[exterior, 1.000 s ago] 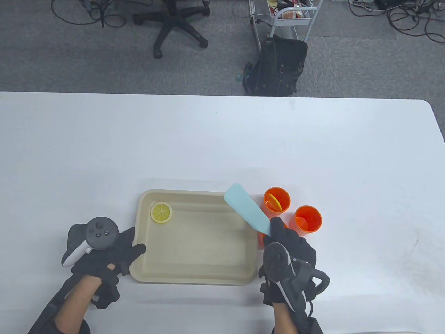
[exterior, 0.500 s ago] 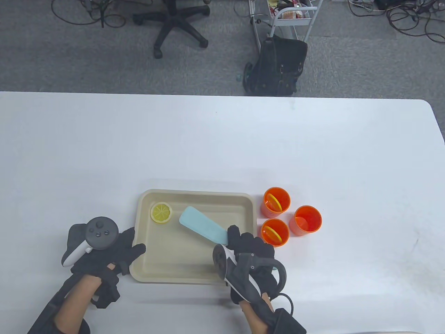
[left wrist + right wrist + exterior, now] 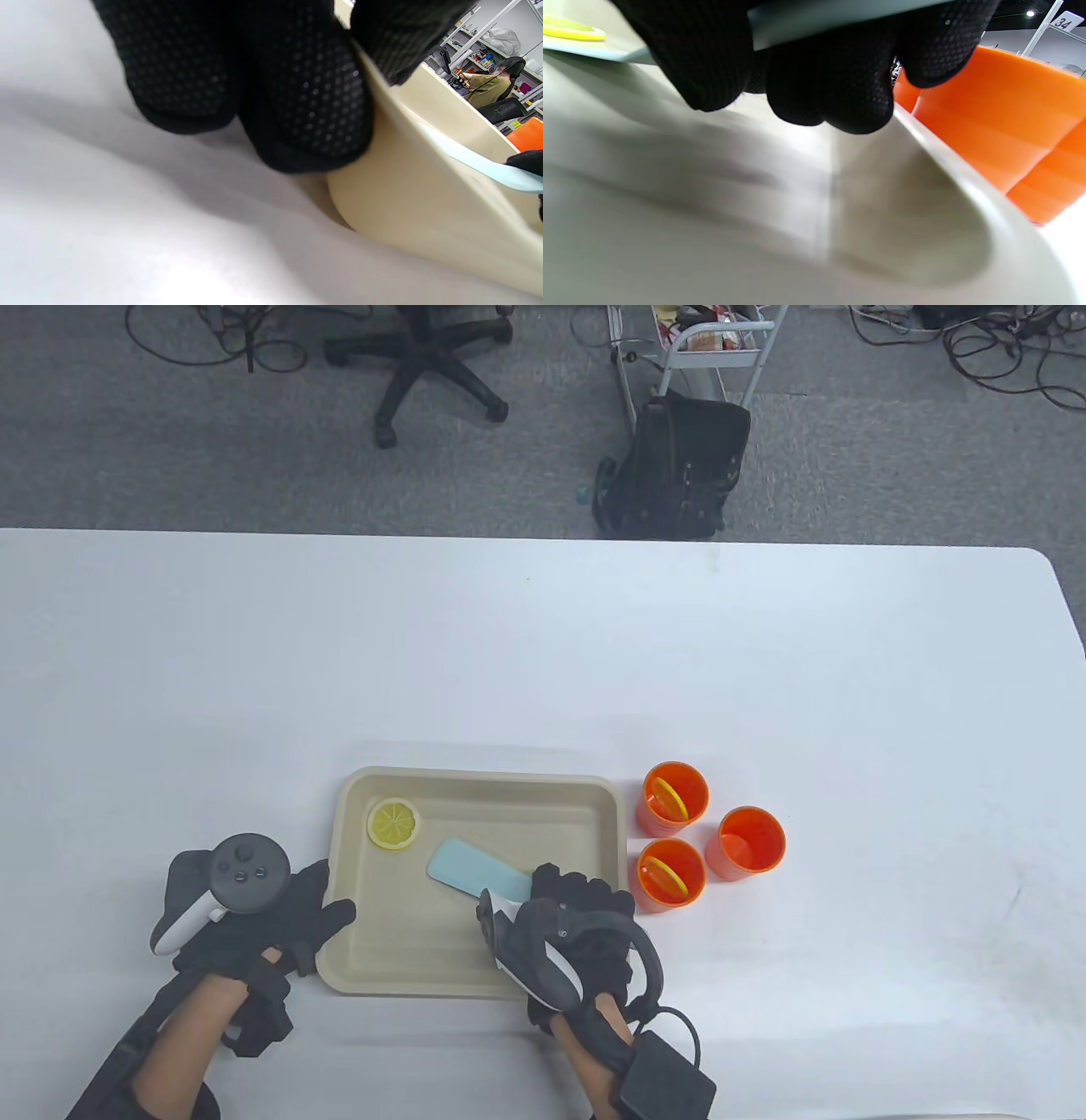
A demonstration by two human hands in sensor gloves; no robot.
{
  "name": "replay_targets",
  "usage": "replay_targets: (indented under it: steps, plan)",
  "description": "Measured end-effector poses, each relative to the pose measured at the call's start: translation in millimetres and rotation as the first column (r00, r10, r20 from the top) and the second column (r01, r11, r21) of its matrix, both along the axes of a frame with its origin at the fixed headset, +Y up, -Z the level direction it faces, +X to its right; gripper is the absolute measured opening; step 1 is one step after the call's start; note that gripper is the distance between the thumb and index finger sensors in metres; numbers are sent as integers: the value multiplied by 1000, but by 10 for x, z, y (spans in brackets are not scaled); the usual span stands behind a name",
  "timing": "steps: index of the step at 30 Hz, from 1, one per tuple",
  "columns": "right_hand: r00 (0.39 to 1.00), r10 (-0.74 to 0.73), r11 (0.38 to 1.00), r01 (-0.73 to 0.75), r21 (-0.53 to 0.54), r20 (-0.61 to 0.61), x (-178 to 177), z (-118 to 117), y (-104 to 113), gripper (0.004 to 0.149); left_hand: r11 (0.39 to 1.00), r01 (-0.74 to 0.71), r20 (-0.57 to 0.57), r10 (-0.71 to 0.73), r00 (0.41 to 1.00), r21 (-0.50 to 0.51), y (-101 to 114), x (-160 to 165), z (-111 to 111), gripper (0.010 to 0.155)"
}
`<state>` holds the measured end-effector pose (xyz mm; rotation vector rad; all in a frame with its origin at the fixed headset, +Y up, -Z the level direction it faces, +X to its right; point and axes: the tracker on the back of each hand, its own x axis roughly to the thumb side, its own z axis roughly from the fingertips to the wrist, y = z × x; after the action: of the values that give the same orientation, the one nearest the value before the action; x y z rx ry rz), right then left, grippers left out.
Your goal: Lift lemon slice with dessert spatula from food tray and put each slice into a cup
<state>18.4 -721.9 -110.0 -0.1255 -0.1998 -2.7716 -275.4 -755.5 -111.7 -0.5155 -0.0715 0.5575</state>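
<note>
One lemon slice [image 3: 394, 824] lies in the far left corner of the beige food tray [image 3: 475, 976]. My right hand [image 3: 577, 920] grips the handle of the light blue dessert spatula [image 3: 478, 877], whose blade lies low over the tray floor, pointing left toward the slice and a short way from it. My left hand [image 3: 288, 920] rests against the tray's near left corner, fingers [image 3: 305, 97] touching its outer wall [image 3: 398, 186]. Three orange cups stand right of the tray: the far cup [image 3: 674, 797] and near cup [image 3: 670, 874] each hold a slice, the right cup [image 3: 751, 841] holds none.
The white table extends far and to the right of the cups. Past its far edge stand an office chair [image 3: 428, 360], a black bag [image 3: 679, 470] and a wire cart [image 3: 708, 347]. The orange cups [image 3: 992, 110] sit just outside the tray's right wall.
My right hand carried the spatula from beside the cups leftward and down into the tray, its blade now close to the lemon slice. The left hand stayed put.
</note>
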Motion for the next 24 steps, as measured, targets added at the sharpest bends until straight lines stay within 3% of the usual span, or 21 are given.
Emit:
replay_targets:
  steps: [9, 24]
  plan:
    - [1000, 27, 999, -27, 32, -14, -50, -26, -33, 54, 1000, 3, -1, -3, 1000, 1, 1, 6, 2, 76]
    - [999, 45, 998, -46, -40, -23, -174, -92, -64, 58, 1000, 10, 1, -10, 1000, 4, 0, 10, 1, 76]
